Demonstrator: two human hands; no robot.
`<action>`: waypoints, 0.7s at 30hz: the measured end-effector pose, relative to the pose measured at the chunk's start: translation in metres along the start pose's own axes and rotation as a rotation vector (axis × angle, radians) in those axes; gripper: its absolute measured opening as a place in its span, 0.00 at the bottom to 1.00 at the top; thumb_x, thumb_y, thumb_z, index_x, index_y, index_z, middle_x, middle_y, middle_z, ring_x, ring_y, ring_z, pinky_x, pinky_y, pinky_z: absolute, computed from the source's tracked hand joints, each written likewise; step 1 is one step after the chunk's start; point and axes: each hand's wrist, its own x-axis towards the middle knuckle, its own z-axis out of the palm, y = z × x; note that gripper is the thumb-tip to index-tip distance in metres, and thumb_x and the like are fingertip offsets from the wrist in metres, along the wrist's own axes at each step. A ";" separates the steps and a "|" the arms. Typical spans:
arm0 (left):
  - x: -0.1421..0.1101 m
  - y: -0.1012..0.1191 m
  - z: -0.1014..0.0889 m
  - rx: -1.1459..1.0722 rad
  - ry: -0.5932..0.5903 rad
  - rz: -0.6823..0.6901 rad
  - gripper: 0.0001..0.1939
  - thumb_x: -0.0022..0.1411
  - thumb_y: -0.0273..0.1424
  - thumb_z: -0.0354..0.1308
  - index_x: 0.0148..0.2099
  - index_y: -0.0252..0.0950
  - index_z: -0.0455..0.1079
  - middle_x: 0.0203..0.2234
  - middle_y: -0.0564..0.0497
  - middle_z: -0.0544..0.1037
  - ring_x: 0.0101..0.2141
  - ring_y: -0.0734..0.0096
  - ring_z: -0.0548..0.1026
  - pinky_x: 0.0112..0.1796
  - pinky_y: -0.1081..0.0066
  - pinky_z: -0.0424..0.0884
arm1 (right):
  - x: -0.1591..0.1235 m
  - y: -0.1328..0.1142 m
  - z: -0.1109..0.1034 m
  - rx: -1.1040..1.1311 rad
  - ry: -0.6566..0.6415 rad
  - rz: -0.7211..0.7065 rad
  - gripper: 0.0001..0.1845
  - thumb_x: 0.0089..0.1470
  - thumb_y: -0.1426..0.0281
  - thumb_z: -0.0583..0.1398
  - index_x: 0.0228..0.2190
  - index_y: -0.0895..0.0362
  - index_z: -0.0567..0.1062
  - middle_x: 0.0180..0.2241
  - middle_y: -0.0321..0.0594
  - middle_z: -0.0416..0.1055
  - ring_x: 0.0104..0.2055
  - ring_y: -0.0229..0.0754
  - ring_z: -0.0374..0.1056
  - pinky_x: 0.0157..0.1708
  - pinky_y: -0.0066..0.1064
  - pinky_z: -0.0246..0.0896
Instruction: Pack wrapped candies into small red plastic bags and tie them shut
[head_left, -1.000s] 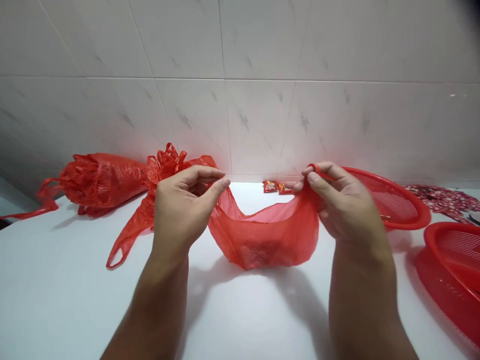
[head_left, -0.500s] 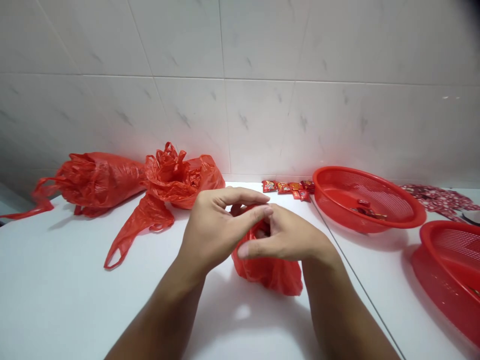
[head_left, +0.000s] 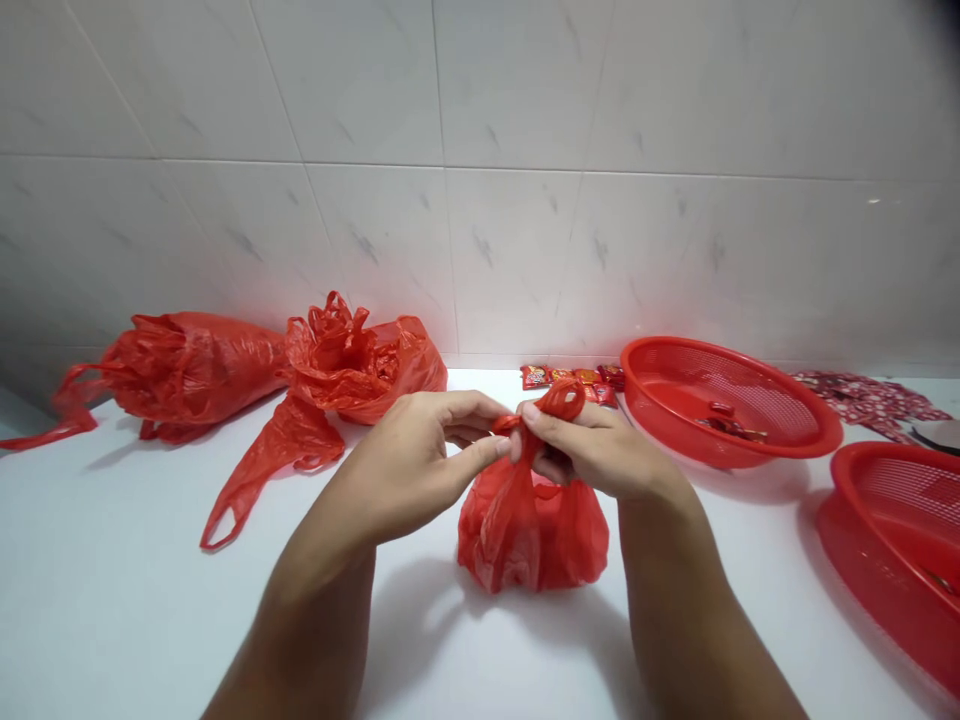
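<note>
Head view: left hand (head_left: 409, 465) and right hand (head_left: 596, 450) together, both clamped on the twisted handles (head_left: 551, 402) of a bulging red plastic bag (head_left: 532, 540) just left of a red mesh basket (head_left: 750, 456).

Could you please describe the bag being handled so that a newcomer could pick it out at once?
On the white counter below the tiled wall, the left hand and right hand meet at centre. Beneath them sits a small, bulging red plastic bag, its handles pinched upward, unlike the larger red plastic bags to the left.
</note>
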 end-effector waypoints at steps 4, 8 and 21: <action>-0.001 -0.001 0.003 0.060 0.102 0.029 0.08 0.67 0.30 0.62 0.40 0.47 0.83 0.34 0.53 0.84 0.36 0.66 0.82 0.37 0.69 0.78 | 0.004 0.002 0.001 0.062 0.068 0.007 0.23 0.70 0.47 0.57 0.35 0.54 0.72 0.20 0.30 0.65 0.21 0.35 0.57 0.23 0.27 0.52; 0.000 -0.005 0.006 0.121 0.118 0.093 0.04 0.65 0.34 0.66 0.41 0.46 0.82 0.44 0.51 0.81 0.46 0.60 0.80 0.47 0.61 0.78 | 0.007 0.003 -0.002 0.043 0.111 -0.087 0.22 0.71 0.50 0.56 0.39 0.55 0.75 0.22 0.32 0.69 0.20 0.34 0.55 0.22 0.27 0.52; 0.005 -0.003 0.013 0.090 -0.193 -0.138 0.33 0.70 0.35 0.57 0.74 0.48 0.56 0.41 0.50 0.83 0.41 0.60 0.81 0.37 0.67 0.75 | -0.009 -0.009 -0.009 -0.574 0.089 -0.274 0.13 0.56 0.82 0.64 0.36 0.53 0.82 0.36 0.36 0.80 0.38 0.40 0.74 0.37 0.30 0.68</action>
